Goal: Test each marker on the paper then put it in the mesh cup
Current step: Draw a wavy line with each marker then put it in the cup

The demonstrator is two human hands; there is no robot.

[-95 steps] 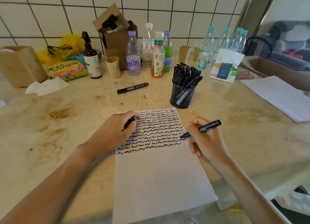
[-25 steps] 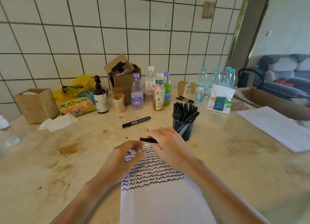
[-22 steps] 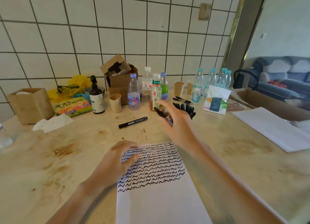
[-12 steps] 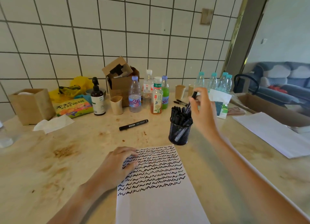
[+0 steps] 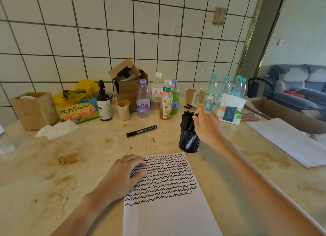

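A white paper (image 5: pixel 169 211) lies in front of me, its upper half covered with rows of black squiggles. My left hand (image 5: pixel 123 175) rests on the paper's left edge with curled fingers and holds nothing. Behind the paper stands a black mesh cup (image 5: pixel 187 143) full of black markers (image 5: pixel 186 119). My right hand (image 5: pixel 207 128) is at the cup's right rim, fingertips pinched on the top end of a black marker (image 5: pixel 196 115) that stands in the cup. Another capped black marker (image 5: pixel 141 130) lies loose on the table to the cup's left.
Drink bottles (image 5: pixel 165 101), a cardboard box (image 5: pixel 129 89), paper cups (image 5: pixel 190 95), a pump bottle (image 5: pixel 104 103) and a tissue pack (image 5: pixel 229 112) line the tiled wall. Two pens (image 5: pixel 189 106) lie behind the cup. A white sheet (image 5: pixel 285 140) lies at right, a wooden box (image 5: pixel 33 110) at left.
My right hand stopped writing, carried its marker from the paper to above the mesh cup, and has now lowered it among the other markers. My left hand stayed on the paper.
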